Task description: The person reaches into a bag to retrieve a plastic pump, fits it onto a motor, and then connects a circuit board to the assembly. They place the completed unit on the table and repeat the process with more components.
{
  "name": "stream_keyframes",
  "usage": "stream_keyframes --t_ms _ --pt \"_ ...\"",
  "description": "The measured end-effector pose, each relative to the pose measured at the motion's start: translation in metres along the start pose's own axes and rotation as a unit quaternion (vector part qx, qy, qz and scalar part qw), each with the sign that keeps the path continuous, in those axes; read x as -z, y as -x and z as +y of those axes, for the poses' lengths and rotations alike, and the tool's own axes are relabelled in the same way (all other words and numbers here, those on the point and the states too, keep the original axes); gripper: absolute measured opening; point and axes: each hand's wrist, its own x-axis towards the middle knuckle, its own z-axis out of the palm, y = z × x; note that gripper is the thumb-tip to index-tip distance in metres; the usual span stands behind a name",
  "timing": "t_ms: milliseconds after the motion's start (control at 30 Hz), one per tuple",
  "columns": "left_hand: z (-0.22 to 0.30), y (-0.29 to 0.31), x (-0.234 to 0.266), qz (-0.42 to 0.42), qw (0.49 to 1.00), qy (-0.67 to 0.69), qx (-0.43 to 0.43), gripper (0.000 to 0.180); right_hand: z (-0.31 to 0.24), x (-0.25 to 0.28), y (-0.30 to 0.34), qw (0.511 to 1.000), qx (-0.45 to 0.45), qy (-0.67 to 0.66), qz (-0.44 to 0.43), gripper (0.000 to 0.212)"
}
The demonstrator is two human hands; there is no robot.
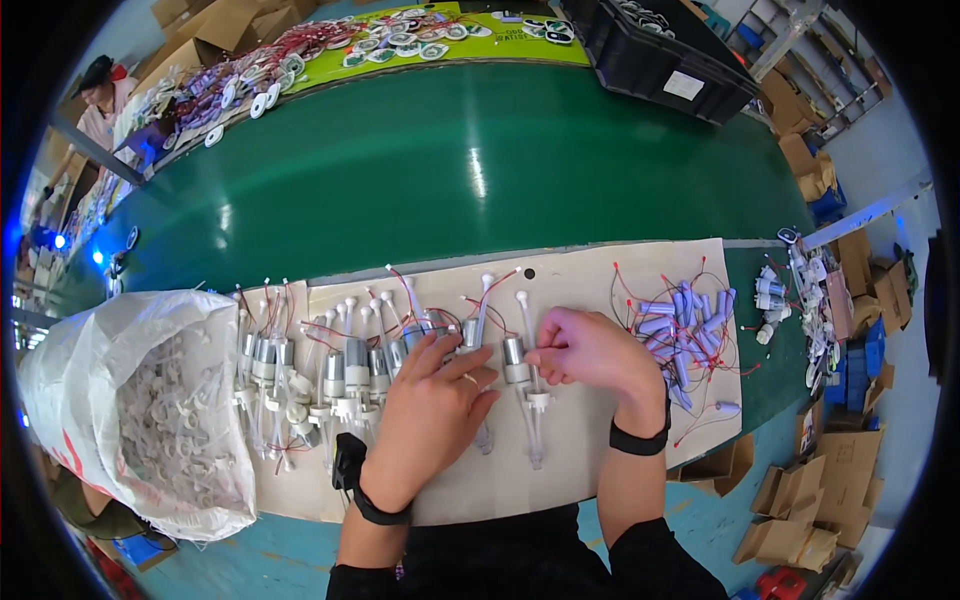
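My left hand (435, 395) lies over a row of small silver motor pumps (356, 365), each with a white plastic end and a clear tube. Its fingers are stretched out and slightly apart, partly hiding the pumps beneath. To its right, one motor pump (515, 360) lies by itself, red wires at its top and a clear tube (530, 425) alongside it. My right hand (590, 350) is closed in a pinch right beside this pump and tube; what sits between its fingertips is hidden.
A white sack (70, 370) of clear plastic parts stands at the left. Purple wrapped cells (685, 325) with red wires lie in a pile on the cardboard sheet (590, 450). Beyond the green table (400, 150) are a black crate (680, 60) and heaped wired parts. A person works far left.
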Motion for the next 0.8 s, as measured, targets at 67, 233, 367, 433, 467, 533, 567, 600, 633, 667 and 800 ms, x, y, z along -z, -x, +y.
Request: stream_keyframes --t_ms 67,233,367,433,467,533,567,600,633,667,800 --pt "0.000 -0.003 0.000 -0.006 1.000 0.004 -0.002 0.018 0.003 0.002 -0.002 1.000 -0.009 -0.019 -0.001 0.025" --pt "0.003 -0.013 0.002 -0.019 0.999 0.013 0.033 0.021 0.006 -0.001 -0.011 0.994 0.056 0.077 0.054 0.034" --pt "-0.002 -0.006 0.016 -0.014 0.998 -0.006 0.055 0.022 -0.017 -0.018 -0.025 0.996 0.063 0.066 0.006 0.037" --pt "-0.003 0.001 0.009 0.008 0.999 -0.023 0.042 0.021 -0.023 -0.023 -0.022 1.000 0.010 0.003 -0.008 0.029" --pt "-0.006 -0.001 -0.001 0.004 1.000 -0.018 0.011 0.021 -0.007 -0.023 -0.023 1.000 0.012 -0.020 0.010 0.027" --pt "-0.006 -0.001 -0.014 0.020 1.000 0.005 -0.013 0.022 -0.016 -0.019 -0.012 0.997 -0.021 -0.064 0.038 0.024" --pt "-0.004 0.002 -0.014 0.030 1.000 -0.004 -0.009 0.021 -0.012 -0.021 -0.012 0.995 -0.029 -0.084 0.054 0.022" --pt "-0.002 0.005 -0.015 0.033 0.999 -0.009 -0.007 0.021 -0.011 -0.023 -0.014 0.996 -0.008 -0.077 0.038 0.022" --pt "-0.002 0.008 -0.013 0.034 0.999 -0.022 -0.004 0.020 -0.011 -0.024 -0.017 0.995 -0.003 -0.083 0.054 0.022" --pt "-0.003 0.009 -0.015 0.032 0.999 -0.029 -0.009 0.019 -0.008 -0.025 -0.020 0.993 -0.003 -0.091 0.080 0.023" --pt "-0.005 0.014 -0.018 0.042 0.997 -0.061 -0.017 0.018 -0.004 -0.034 -0.029 0.991 0.041 -0.113 0.067 0.024"
